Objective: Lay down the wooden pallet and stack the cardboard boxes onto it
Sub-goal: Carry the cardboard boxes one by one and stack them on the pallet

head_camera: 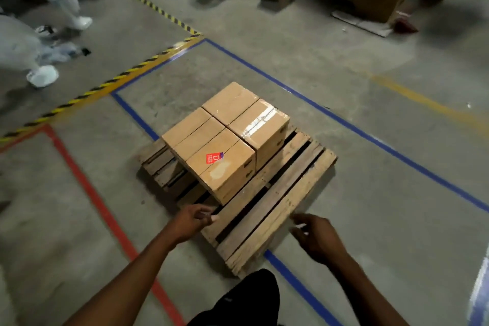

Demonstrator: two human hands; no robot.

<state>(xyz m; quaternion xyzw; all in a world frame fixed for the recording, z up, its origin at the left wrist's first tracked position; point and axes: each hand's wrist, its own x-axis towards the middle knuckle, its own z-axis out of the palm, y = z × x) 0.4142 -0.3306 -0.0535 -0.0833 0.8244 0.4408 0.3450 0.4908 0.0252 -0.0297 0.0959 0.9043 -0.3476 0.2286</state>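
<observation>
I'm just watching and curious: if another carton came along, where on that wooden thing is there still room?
The flat wooden slatted pallet is bare along its right side and near end, between the brown cardboard boxes and the empty left hand and right hand. The far-left part is crowded: the boxes sit packed edge to edge there.

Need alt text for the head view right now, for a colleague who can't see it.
A wooden pallet lies flat on a concrete floor inside blue tape lines, with cardboard boxes grouped at its far side. The left hand and right hand hover empty near its front.
</observation>
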